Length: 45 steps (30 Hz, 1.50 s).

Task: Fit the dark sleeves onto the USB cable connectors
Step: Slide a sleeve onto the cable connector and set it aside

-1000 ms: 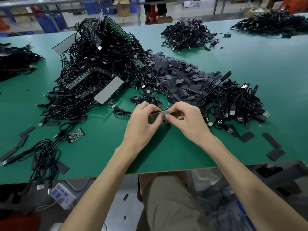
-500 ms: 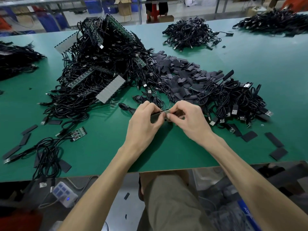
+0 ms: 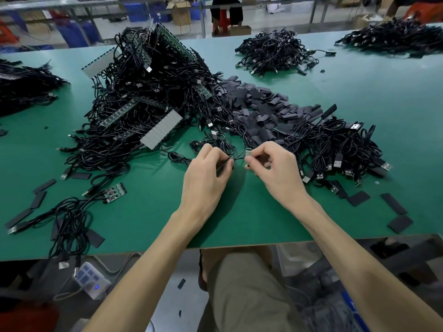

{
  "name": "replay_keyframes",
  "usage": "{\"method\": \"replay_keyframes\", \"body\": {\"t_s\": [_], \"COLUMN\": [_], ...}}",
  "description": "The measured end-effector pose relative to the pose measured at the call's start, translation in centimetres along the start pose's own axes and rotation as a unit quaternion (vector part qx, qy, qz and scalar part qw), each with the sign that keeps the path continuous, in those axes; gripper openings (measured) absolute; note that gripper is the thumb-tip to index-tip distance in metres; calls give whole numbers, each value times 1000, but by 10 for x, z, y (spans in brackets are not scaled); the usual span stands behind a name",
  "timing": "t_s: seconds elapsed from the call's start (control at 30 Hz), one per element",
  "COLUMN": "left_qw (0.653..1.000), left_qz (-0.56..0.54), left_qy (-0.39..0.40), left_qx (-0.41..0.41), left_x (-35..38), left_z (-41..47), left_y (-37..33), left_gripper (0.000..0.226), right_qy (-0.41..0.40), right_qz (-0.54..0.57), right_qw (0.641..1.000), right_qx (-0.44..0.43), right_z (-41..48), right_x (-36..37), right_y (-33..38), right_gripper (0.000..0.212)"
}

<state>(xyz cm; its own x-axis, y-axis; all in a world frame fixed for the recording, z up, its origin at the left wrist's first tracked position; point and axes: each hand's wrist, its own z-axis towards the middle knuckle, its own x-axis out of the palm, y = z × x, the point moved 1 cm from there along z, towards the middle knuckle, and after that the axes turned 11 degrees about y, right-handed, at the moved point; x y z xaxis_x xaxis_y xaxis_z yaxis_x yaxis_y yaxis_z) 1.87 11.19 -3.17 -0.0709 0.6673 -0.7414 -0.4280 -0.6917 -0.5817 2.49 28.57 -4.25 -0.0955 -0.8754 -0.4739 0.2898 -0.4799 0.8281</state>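
Dark sleeve [image 3: 223,164], a short flat black tube of soft plastic, sits mid-table near the front edge of the green table [image 3: 239,212], gripped edge-on in the curled fingers of the left hand [image 3: 207,176]. At its 3 o'clock, just beside it, the right hand [image 3: 273,171] pinches a small silvery USB connector [image 3: 248,153] between thumb and forefinger, and a thin black cable [image 3: 237,158] bridges the two. The risk, as I judge it, is that the soft sleeve mouth flattens or catches on the connector's corner. The cable could also snag in the tangle at 12 o'clock and tug the plug off line. I count one held sleeve, one held connector, five heaps of black cables [image 3: 148,97], one heap of spare sleeves [image 3: 261,111] at 1 o'clock too dense to count, and at least three loose sleeves [image 3: 358,198] at 4 o'clock.
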Motion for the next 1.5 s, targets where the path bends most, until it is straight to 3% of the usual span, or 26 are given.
{"method": "replay_keyframes", "body": {"t_s": [0.17, 0.47, 0.6, 0.73, 0.83, 0.9, 0.97, 1.03, 1.13, 1.23, 1.37, 1.5], "left_qw": [991, 966, 963, 963, 975, 969, 955, 949, 960, 971, 967, 988], "left_qz": [127, 257, 266, 263, 208, 185, 194, 219, 221, 211, 224, 138], "left_qy": [-23, 16, 33, 48, 63, 115, 176, 195, 161, 115, 103, 72], "left_qx": [22, -10, -24, -19, 55, 114, 138, 121, 56, -10, -66, 22], "left_x": [-12, -37, -37, -34, -27, -17, -7, -2, -7, -19, -24, -15], "left_z": [-5, -8, -10, -6, 1, 6, 13, 18, 21, 15, 14, 16], "left_y": [8, 38, 39, 30, 13, 5, 5, 12, 27, 45, 44, 9], "left_gripper": [14, 14, 11, 28, 24, 22, 35, 50, 59, 35, 25, 24], "right_qy": [-83, -222, -256, -236, -242, -256, -270, -285, -300, -284, -222, -118], "right_qz": [55, 121, 136, 137, 142, 146, 142, 139, 127, 120, 118, 127], "right_qw": [994, 966, 956, 961, 959, 955, 951, 948, 945, 951, 967, 984], "right_qx": [54, 47, 49, 45, 50, 47, 43, 40, 41, 39, 43, 45], "right_z": [1, -3, -6, -6, -5, -5, -5, -6, -6, -5, -4, -1], "right_x": [-7, -18, -20, -18, -18, -18, -19, -19, -20, -19, -17, -10], "right_y": [-2, 6, 6, 7, 6, 5, 4, 3, 3, 5, 3, 2], "right_gripper": [15, 7, 9, 13, 13, 12, 12, 15, 15, 11, 12, 4]}}
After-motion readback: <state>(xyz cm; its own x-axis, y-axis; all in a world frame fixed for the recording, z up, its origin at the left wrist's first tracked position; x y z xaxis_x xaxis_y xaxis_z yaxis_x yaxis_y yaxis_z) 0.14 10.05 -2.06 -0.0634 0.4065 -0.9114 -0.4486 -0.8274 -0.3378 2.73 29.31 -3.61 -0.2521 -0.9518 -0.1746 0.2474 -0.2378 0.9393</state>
